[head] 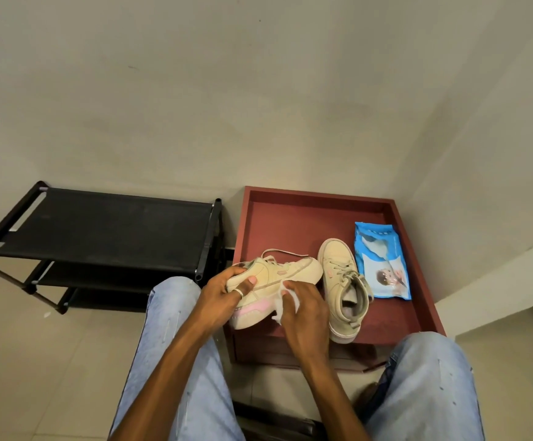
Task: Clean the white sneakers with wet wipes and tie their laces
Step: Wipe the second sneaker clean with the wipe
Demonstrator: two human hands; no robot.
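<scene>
The left hand (223, 297) is gripping a cream sneaker (274, 278) with a pink sole patch, tipped on its side above the red tray's (290, 211) near-left corner. The right hand (303, 310) is closing on a white wipe (282, 302) — pressing it to the sneaker's side. The second sneaker (343, 281) is sitting upright in the tray, the blue wipes pack (381, 262) just right of it.
</scene>
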